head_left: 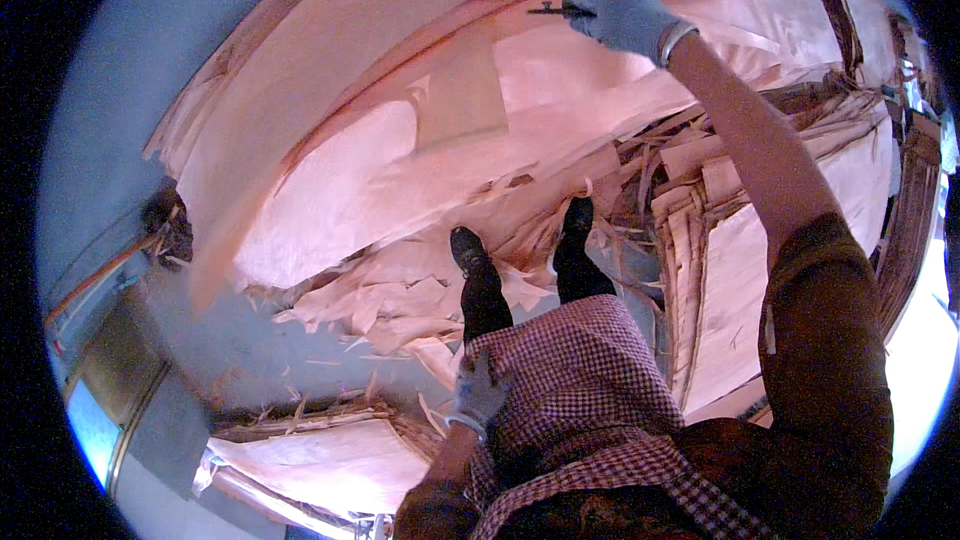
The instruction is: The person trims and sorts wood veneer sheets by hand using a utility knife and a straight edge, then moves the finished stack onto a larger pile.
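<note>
My right hand [618, 20], in a pale blue glove, is stretched far forward over a big stack of thin wood veneer sheets [570, 80]. It is closed around a slim dark tool [547, 10] with a small knob on top, perhaps a cutter; the rest of the tool is hidden in the fist. Across the middle of the stack lies a darker rectangular patch of veneer [462, 95]. My left hand [480, 390], gloved too, hangs low beside my checked apron [570, 370]. Its fingers look loosely extended, with nothing visible in them.
Torn veneer scraps [390, 295] litter the floor around my shoes [468, 252]. More veneer stands in a stack [735, 290] on the right, with ragged strips along its edge. Another low stack [330, 460] lies at the lower left. A blue-grey wall [150, 90] rises at the far left.
</note>
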Motion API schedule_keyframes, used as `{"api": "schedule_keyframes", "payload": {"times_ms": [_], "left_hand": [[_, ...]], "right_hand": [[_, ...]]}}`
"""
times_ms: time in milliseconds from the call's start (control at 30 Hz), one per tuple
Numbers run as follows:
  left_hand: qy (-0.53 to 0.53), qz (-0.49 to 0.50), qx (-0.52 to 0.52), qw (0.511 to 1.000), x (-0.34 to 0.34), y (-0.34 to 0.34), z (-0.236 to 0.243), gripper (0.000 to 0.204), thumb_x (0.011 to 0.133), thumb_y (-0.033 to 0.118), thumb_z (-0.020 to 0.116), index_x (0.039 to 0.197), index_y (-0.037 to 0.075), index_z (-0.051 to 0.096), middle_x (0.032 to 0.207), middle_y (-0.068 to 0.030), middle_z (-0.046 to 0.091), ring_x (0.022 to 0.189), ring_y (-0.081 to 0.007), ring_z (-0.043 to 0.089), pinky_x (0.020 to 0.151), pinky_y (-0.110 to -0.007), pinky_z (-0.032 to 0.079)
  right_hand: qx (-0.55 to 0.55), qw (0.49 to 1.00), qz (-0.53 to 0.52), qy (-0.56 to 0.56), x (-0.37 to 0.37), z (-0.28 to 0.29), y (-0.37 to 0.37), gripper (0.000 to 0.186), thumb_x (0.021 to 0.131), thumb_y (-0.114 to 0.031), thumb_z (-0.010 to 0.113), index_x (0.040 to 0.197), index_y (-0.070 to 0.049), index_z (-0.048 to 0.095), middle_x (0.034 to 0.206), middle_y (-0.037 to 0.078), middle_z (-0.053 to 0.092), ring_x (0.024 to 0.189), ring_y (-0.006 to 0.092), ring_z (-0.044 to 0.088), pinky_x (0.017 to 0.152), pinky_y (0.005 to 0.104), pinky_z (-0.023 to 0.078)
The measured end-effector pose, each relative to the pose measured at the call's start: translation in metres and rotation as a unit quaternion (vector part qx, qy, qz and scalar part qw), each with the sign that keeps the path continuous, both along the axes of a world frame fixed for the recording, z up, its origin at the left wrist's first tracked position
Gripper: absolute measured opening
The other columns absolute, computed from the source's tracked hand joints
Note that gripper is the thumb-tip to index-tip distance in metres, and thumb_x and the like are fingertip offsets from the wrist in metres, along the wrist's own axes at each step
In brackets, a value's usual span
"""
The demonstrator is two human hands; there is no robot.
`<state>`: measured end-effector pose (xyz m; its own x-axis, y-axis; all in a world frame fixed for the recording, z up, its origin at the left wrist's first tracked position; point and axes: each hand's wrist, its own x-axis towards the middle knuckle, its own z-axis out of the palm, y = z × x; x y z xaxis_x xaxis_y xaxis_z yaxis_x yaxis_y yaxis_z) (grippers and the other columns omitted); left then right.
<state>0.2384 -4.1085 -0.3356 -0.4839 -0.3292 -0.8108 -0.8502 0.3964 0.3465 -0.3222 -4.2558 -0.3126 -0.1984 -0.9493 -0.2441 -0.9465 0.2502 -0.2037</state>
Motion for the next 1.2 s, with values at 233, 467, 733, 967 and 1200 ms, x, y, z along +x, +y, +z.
{"api": "schedule_keyframes", "payload": {"times_ms": [233, 467, 733, 967, 1200], "left_hand": [[0.224, 0.42, 0.193, 0.858, -0.081, -0.158, -0.075, 0.044, 0.088, 0.034, 0.052, 0.118, 0.002, 0.046, 0.111, -0.0126, 0.052, 0.102, -0.0296, 0.05, 0.09, -0.039, 0.042], [0.298, 0.771, 0.33, 0.456, -0.243, -0.314, -0.044, 0.069, 0.07, 0.066, 0.058, 0.117, 0.016, 0.048, 0.13, -0.0138, 0.04, 0.112, -0.0363, 0.042, 0.096, -0.059, 0.027], [0.347, 0.754, 0.283, 0.48, -0.157, -0.381, -0.106, 0.016, 0.085, 0.017, 0.051, 0.096, 0.007, 0.057, 0.096, -0.0075, 0.062, 0.088, -0.022, 0.058, 0.077, -0.037, 0.05], [0.39, 0.692, 0.145, 0.59, -0.155, -0.354, -0.056, 0.025, 0.087, 0.017, 0.051, 0.107, 0.002, 0.055, 0.108, -0.011, 0.059, 0.098, -0.0222, 0.056, 0.082, -0.036, 0.05], [0.414, 0.735, 0.178, 0.507, -0.194, -0.307, 0.089, 0.036, 0.086, 0.014, 0.055, 0.117, -0.003, 0.05, 0.118, -0.0175, 0.053, 0.104, -0.0255, 0.053, 0.09, -0.036, 0.046]], "right_hand": [[0.02, 0.997, 0.069, -0.017, -0.024, 0.035, -0.013, 0.022, 0.083, -0.027, 0.055, 0.091, -0.008, 0.058, 0.085, 0.015, 0.061, 0.081, 0.0356, 0.058, 0.069, 0.0419, 0.047], [-0.066, 0.996, 0.051, -0.023, -0.007, 0.03, 0.051, 0.02, 0.082, -0.024, 0.055, 0.092, -0.007, 0.059, 0.088, 0.014, 0.06, 0.082, 0.0338, 0.058, 0.073, 0.0413, 0.047], [-0.291, 0.931, -0.199, -0.092, 0.031, -0.002, 0.096, 0.018, 0.078, -0.012, 0.059, 0.094, -0.005, 0.058, 0.101, 0.012, 0.057, 0.08, 0.0279, 0.056, 0.072, 0.034, 0.048], [-0.308, 0.411, -0.727, -0.456, -0.009, -0.034, 0.182, 0.036, 0.077, -0.029, 0.072, 0.098, -0.006, 0.054, 0.075, 0.0, 0.051, 0.066, 0.0127, 0.054, 0.05, 0.0251, 0.041], [-0.344, 0.333, -0.744, -0.467, -0.023, -0.033, 0.172, 0.018, 0.077, -0.019, 0.068, 0.081, -0.008, 0.054, 0.059, 0.002, 0.047, 0.044, 0.0167, 0.046, 0.034, 0.0279, 0.031]]}}
